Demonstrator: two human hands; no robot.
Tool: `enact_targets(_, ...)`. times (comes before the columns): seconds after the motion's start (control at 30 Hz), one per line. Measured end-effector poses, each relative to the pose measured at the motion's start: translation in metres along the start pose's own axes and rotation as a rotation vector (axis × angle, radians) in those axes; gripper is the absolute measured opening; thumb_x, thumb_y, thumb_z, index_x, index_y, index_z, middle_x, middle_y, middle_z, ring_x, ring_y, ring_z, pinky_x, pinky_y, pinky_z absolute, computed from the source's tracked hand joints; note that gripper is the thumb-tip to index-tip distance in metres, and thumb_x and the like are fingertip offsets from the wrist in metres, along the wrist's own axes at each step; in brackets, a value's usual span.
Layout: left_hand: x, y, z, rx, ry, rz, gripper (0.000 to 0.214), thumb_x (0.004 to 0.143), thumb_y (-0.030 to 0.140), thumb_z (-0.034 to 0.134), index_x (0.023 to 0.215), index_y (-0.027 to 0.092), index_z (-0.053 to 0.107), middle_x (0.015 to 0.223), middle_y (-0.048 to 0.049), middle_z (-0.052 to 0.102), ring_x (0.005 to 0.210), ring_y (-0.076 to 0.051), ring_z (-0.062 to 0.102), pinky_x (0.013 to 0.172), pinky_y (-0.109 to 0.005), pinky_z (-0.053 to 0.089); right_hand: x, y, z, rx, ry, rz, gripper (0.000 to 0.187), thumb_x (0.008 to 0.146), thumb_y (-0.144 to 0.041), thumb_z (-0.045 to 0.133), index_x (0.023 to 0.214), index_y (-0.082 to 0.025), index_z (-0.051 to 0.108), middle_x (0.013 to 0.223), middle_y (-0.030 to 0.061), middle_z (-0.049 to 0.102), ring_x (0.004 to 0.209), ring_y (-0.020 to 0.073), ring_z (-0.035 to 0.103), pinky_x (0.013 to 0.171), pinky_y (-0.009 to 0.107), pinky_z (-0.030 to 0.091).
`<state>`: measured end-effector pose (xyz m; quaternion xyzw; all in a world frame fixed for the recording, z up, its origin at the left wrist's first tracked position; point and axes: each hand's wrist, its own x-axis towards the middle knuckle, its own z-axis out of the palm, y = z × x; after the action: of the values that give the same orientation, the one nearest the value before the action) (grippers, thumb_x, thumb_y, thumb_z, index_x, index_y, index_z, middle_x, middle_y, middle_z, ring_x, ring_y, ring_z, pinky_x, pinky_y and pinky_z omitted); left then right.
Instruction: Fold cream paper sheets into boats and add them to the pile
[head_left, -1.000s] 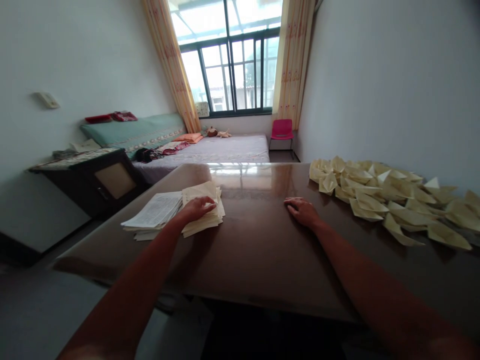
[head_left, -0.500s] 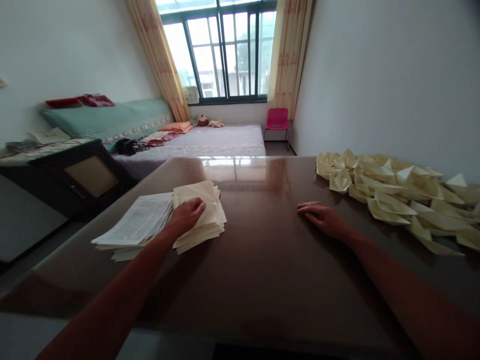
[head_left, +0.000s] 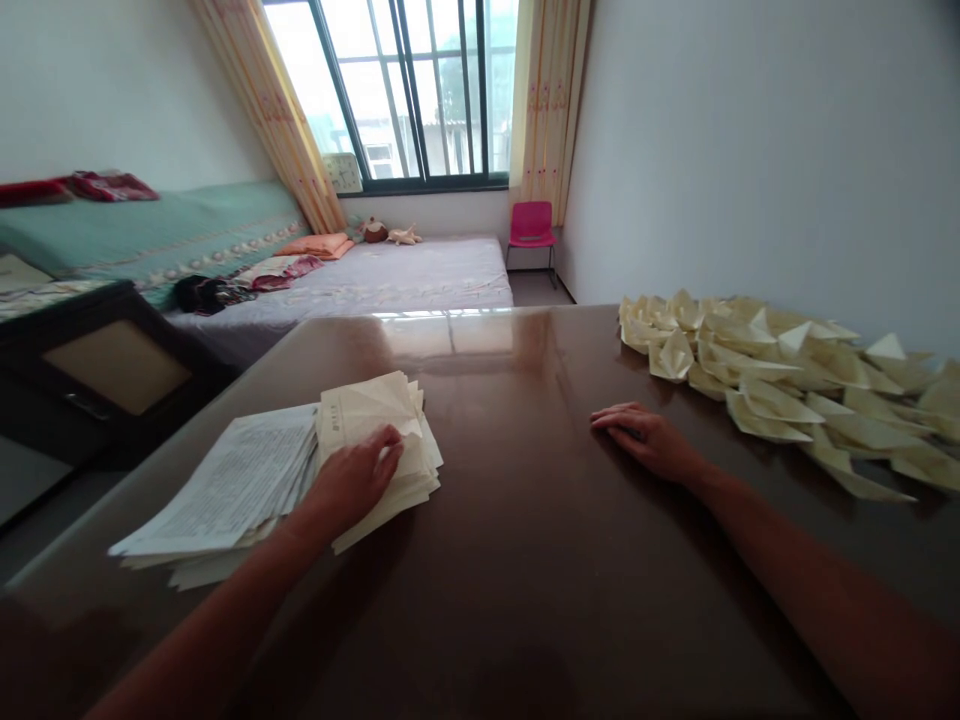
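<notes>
On the left, printed white sheets [head_left: 221, 485] lie beside a cream paper stack [head_left: 364, 405], with the left hand [head_left: 354, 478] curled over its top; I cannot tell whether the fingertips pinch a sheet. Each cream sheet looks light, limp and easily creased, best lifted by a loose corner at the stack's fanned right edge. Further right, the right hand [head_left: 651, 440] rests relaxed on the tabletop [head_left: 510, 560], gripping nothing visible, near folded paper shapes [head_left: 772, 412].

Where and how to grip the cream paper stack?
Likely the right edge of the cream paper stack, pinched from the right: sheets jut out unevenly there, while the white printed stack crowds its left side and the left hand covers its near-left part.
</notes>
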<state>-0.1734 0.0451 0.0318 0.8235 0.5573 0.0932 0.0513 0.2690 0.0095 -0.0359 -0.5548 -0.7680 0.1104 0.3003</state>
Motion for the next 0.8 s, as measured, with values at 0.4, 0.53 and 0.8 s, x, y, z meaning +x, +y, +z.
enact_targets(0.4, -0.020, 0.173, 0.044, 0.261, 0.083, 0.698, 0.025, 0.093, 0.013, 0.039, 0.116, 0.016, 0.048, 0.101, -0.0081, 0.067, 0.088, -0.018, 0.065, 0.064, -0.024, 0.052, 0.003, -0.039, 0.007, 0.095, 0.293, -0.029, 0.031, 0.087, -0.018, 0.045, 0.108, -0.022, 0.067, 0.096, 0.0052, 0.068, 0.089, 0.0173, 0.063, 0.084, 0.031, 0.048)
enact_targets(0.53, -0.016, 0.213, 0.064, 0.303, 0.071, 0.815, 0.017, 0.094, 0.016, 0.038, 0.105, 0.016, 0.051, 0.092, -0.0070, 0.065, 0.078, -0.018, 0.064, 0.059, -0.025, 0.050, 0.006, -0.052, 0.005, 0.041, 0.068, -0.005, 0.035, 0.082, -0.009, 0.044, 0.106, -0.018, 0.068, 0.096, 0.0075, 0.070, 0.090, 0.0189, 0.063, 0.085, 0.034, 0.049)
enact_targets(0.8, 0.009, 0.203, 0.069, -0.071, -0.002, 0.539, 0.023, 0.096, 0.024, 0.033, 0.114, 0.017, 0.047, 0.090, -0.0063, 0.067, 0.082, -0.019, 0.065, 0.070, -0.029, 0.048, 0.020, -0.043, -0.039, 0.111, -0.722, -0.446, 0.062, 0.065, -0.008, 0.067, 0.125, -0.023, 0.059, 0.137, 0.0056, 0.052, 0.128, 0.0220, 0.042, 0.105, 0.036, 0.035)
